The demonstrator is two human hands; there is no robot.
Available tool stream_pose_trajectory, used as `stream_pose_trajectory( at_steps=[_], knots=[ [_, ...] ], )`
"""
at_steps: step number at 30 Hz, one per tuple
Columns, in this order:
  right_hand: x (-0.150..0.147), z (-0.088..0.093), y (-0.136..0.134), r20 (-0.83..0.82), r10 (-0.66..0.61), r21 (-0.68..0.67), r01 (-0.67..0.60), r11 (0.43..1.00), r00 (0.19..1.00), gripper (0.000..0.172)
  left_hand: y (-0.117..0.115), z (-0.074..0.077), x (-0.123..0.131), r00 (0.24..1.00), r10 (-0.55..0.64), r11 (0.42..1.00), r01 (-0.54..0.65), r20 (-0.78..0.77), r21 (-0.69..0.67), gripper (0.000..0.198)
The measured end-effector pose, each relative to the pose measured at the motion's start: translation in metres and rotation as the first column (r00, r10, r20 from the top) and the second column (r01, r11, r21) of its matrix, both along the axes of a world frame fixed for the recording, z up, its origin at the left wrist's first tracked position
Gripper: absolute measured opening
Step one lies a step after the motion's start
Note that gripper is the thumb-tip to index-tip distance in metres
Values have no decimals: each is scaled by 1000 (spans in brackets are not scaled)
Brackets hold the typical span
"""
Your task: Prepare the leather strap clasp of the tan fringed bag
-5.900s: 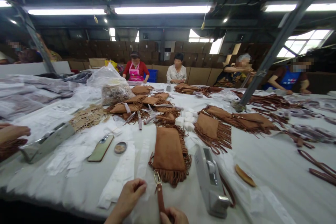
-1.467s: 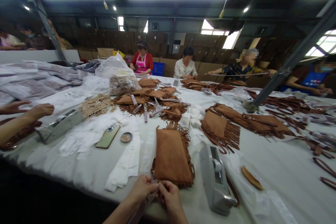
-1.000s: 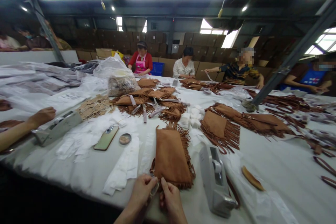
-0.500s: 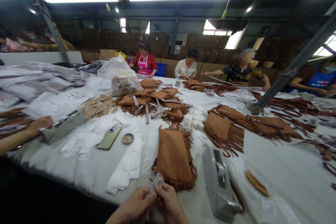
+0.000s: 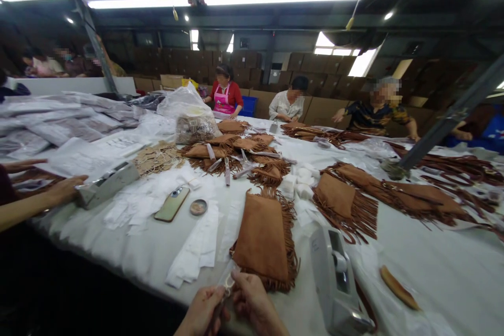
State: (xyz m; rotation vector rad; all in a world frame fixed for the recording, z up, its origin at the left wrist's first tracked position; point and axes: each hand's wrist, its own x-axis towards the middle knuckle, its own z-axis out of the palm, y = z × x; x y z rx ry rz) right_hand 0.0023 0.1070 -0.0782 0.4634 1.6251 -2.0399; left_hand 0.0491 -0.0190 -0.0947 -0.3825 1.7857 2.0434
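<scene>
Now, nearest the viewer, thumbs and fingers of the left hand (image 5: 205, 306) and right hand (image 5: 253, 298) pinch a clear sleeve (image 5: 227, 275) around a metal clasp (image 5: 228, 287). Bare in the earliest frame, the clasp is now covered, suggesting wrapping is under way; it sits lower between the fingertips than a moment ago. Just beyond lies the fringed brown bag (image 5: 262, 236); farther off, similar bags (image 5: 214, 152) lie heaped.

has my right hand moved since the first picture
Yes, forward, away from you: judged against the grey tape dispenser, your right hand was level with its near end; now it is further up, by the near left corner of the brown bag.
</scene>
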Motion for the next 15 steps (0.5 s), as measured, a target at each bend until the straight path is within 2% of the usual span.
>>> stream_pose_trajectory(
  at_steps=[4,8,11,15],
  knots=[
    [2,-5,-1,-16,21,24,-21,999,1000,23,2,-1,0,999,-13,999,11,-41,-46,65],
    [0,-6,-3,-15,1,31,-1,1000,1000,19,7,2,0,997,-23,993,15,-67,-118,67],
    [-2,-7,-4,-19,-16,49,17,999,1000,18,8,8,1,989,9,977,-41,-148,-211,62],
    [-5,-11,-8,-22,-47,69,49,996,999,21,9,13,2,952,39,931,-145,-305,-334,46]
  ],
)
